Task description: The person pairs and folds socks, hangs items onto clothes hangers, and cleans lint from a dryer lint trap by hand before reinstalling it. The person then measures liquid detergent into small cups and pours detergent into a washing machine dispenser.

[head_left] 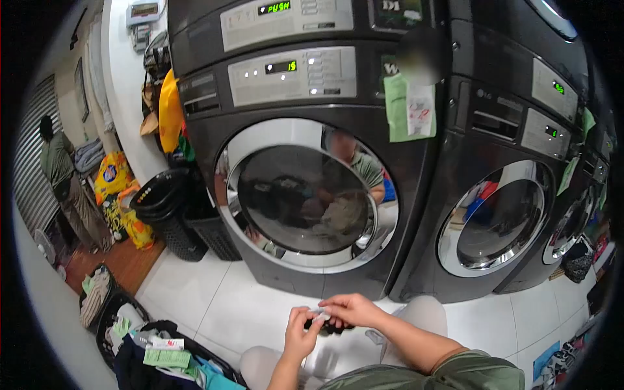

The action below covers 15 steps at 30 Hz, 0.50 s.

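Observation:
My left hand (301, 333) and my right hand (354, 309) meet low in the middle of the view, in front of a washing machine. Fingers of both are pinched on a small whitish piece (322, 314), whose kind is too small to make out. Just under the fingers shows something black (335, 328), mostly hidden; I cannot tell whether it is held. Facing me is the washer's round door (305, 195), shut, with dark laundry behind the glass. A green slip with a white receipt (421, 114) hangs at the machine's upper right.
At lower left stands a black basket (110, 325) heaped with clothes and a green paper tag (166, 359). Stacked black baskets (170, 221) are beside the washer. Another washer (494, 221) stands to the right. A person (62, 169) is at far left, near yellow bags (120, 195).

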{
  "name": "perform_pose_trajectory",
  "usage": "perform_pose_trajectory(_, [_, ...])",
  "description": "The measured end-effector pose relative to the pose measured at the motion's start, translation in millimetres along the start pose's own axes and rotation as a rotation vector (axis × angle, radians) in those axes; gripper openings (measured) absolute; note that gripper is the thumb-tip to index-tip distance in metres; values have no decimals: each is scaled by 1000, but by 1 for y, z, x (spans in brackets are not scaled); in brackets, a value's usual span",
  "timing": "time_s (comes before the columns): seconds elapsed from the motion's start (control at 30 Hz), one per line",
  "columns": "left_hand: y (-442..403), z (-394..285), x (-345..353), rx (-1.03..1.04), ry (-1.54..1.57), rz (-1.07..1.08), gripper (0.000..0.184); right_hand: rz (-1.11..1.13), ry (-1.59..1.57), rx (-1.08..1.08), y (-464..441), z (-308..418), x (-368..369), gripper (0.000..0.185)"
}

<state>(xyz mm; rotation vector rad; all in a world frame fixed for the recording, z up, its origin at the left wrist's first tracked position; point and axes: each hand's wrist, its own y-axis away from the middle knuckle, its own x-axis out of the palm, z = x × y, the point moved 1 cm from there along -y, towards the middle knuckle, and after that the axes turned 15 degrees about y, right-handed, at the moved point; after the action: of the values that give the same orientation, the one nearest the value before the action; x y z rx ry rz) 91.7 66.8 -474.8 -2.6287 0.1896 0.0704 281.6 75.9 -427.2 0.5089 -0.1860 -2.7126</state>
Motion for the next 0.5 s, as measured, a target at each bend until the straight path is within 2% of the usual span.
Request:
perform_pose_trajectory(0.03, [2,-1,2,22,-11,-7,13,19,156,-65,-4,-12,-1,28])
perform_pose_trajectory(0.1, [0,-1,5,145,-114,-28,13,17,147,-173,-8,-27,0,27])
perform_pose_trajectory(0.13, [-1,-4,6,116,-94,-35,19,-12,209,-35,-1,-12,-4,27])
perform_pose_trajectory(0.17, [0,-7,4,127,-107,-4,25,-249,320,-240,0,-19,1,28])
perform_pose_trajectory(0.23, [-1,-13,7,91,-141,7,31,-464,528,-431,2,-13,3,26])
perform_pose_trajectory(0.3, [0,-3,4,-42,-102,-40,31,-546,384,-536,-8,-15,8,25])
perform_pose_trajectory(0.33, [-2,-7,3,32,-56,-97,28,-484,385,-363,-6,-9,10,27])
perform_pose_trajectory(0.37, [-3,0,0,56,-126,-80,23,-358,241,-196,-7,-5,12,26])
perform_pose_trajectory(0.4, [-5,-1,-6,2,-162,-8,20,-351,209,-175,-11,-10,18,24])
perform_pose_trajectory(0.43, [1,9,-12,-144,57,-17,24,-313,159,-263,-11,-9,26,21])
perform_pose_trajectory(0.47, [5,12,-19,-295,114,-40,25,-283,107,-348,-11,-9,30,20])
perform_pose_trajectory(0.5, [9,13,-27,-280,138,-37,22,-185,94,-305,-11,-13,30,20])
